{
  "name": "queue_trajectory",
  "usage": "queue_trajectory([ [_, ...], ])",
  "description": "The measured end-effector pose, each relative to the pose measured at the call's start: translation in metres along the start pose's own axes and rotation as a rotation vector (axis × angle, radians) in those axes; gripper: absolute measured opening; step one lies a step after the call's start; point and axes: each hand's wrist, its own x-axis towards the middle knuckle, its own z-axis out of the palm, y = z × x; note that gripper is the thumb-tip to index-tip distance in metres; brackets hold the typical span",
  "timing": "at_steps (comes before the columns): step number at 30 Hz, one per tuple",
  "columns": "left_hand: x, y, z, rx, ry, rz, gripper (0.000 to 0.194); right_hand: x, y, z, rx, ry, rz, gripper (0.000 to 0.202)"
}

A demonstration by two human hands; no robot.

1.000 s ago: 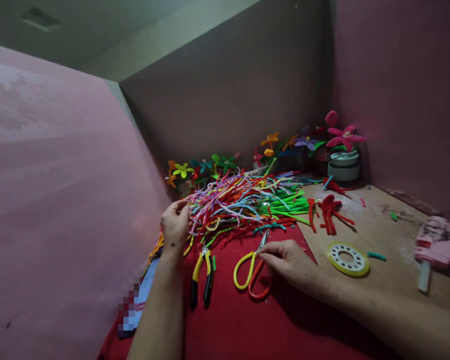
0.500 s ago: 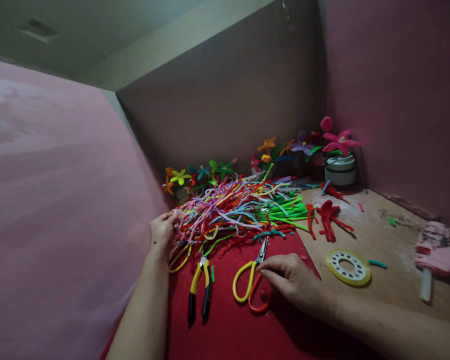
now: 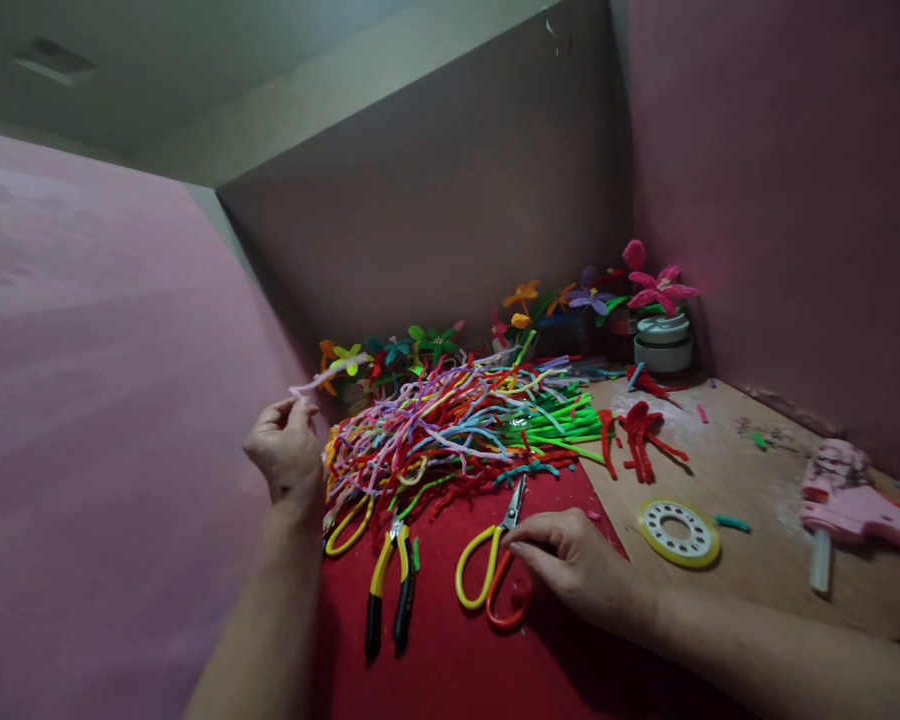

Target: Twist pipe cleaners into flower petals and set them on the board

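Note:
My left hand (image 3: 285, 450) is raised at the left of the heap, its fingers pinched around a pale lilac pipe cleaner (image 3: 330, 374) that points up and to the right. Below it spreads a tangled heap of many-coloured pipe cleaners (image 3: 435, 420), with straight green ones at its right side. On the red mat (image 3: 450, 660) lie scissors (image 3: 493, 570) with one yellow and one red handle, blades pointing away. The closed fingertips of my right hand (image 3: 577, 560) are on the red handle. Yellow-and-black pliers (image 3: 390, 590) lie to the left of the scissors.
Another yellow handle loop (image 3: 350, 530) sticks out from the heap's left edge. At right are a tape roll (image 3: 679, 532), a pink glue gun (image 3: 847, 505) and red pipe-cleaner pieces (image 3: 641, 440). Pipe-cleaner flowers (image 3: 664, 290) and a grey-green round container (image 3: 664, 345) stand along the back wall.
My left hand has lifted up and left from the heap's edge, drawing out a pale lilac pipe cleaner. My right hand stays at the scissors. The whole view has shifted slightly.

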Motion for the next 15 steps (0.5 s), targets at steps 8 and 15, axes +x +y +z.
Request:
queue_trajectory([
  [8, -0.123, 0.049, 0.013, 0.064, -0.768, 0.283, 0.014, 0.013, -0.010, -0.014, 0.747, -0.055, 0.286, 0.043],
  [15, -0.177, 0.048, 0.013, 0.410, -1.036, 0.806, 0.020, 0.019, -0.007, -0.018, 0.937, 0.105, 0.243, 0.020],
])
